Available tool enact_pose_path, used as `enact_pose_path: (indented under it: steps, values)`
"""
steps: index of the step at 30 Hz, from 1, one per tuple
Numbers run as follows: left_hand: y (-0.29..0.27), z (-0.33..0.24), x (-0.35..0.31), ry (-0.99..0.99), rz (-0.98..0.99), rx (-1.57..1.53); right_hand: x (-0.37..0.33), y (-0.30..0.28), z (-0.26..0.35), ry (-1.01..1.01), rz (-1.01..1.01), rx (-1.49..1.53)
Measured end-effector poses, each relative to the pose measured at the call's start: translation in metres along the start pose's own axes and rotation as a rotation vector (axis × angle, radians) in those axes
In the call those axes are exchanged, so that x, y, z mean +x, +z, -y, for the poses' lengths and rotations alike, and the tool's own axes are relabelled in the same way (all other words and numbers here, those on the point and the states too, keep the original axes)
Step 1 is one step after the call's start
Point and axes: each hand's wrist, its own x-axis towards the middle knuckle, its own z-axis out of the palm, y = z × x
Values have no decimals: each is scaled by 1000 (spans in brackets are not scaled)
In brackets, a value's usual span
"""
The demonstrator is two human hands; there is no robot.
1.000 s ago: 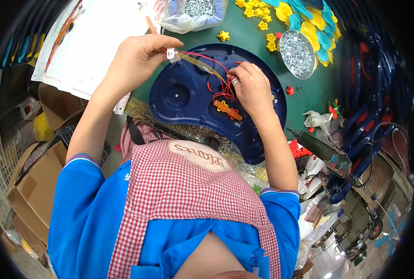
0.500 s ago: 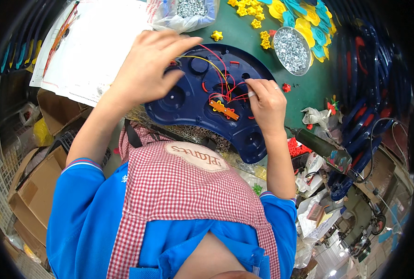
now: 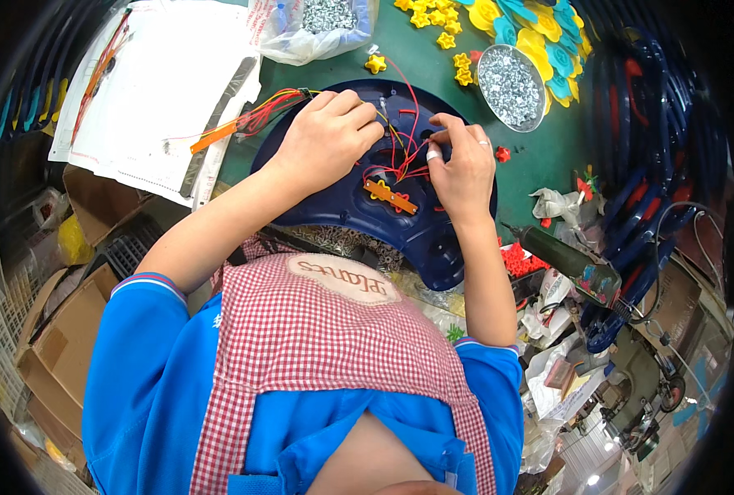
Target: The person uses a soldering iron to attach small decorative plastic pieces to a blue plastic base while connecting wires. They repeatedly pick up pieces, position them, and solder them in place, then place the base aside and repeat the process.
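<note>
A dark blue curved plastic shell [image 3: 334,202] lies hollow side up in front of me. Inside it an orange circuit strip [image 3: 390,197] sits on small yellow pieces, with thin red and yellow wires [image 3: 402,161] rising from it. My left hand [image 3: 326,136] is over the shell's left part, fingers curled in; what they hold is hidden. My right hand [image 3: 463,169], a pale band around one finger, pinches a red wire at the right of the wire cluster. Left of the shell, another orange strip [image 3: 214,138] trails a bundle of red wires [image 3: 272,109] that reaches the shell's rim.
Screws fill a plastic-lined box [image 3: 327,16] and a round metal bowl [image 3: 511,87]. Yellow star pieces [image 3: 375,63] and a pile of yellow and teal parts [image 3: 540,41] lie at the back. White sheets [image 3: 157,91] cover the left. A dark green power screwdriver [image 3: 569,260] hangs at the right.
My left hand has moved right and toward me, its fingers going from spread to curled. The second orange strip with its wires has come into sight left of the shell. My right hand has shifted slightly left.
</note>
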Motion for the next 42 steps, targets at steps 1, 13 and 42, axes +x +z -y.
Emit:
enact_pose_path:
  steps: [1,13,42]
  values:
    - [0,0,0,-1,-1,0,0,3,-3,-3,-5,24]
    - [-11,1,19,-55,-77,109,23,-27,12,170,98,372]
    - [-11,-32,17,-128,91,-263,-61,-24,-14,-103,-194,20]
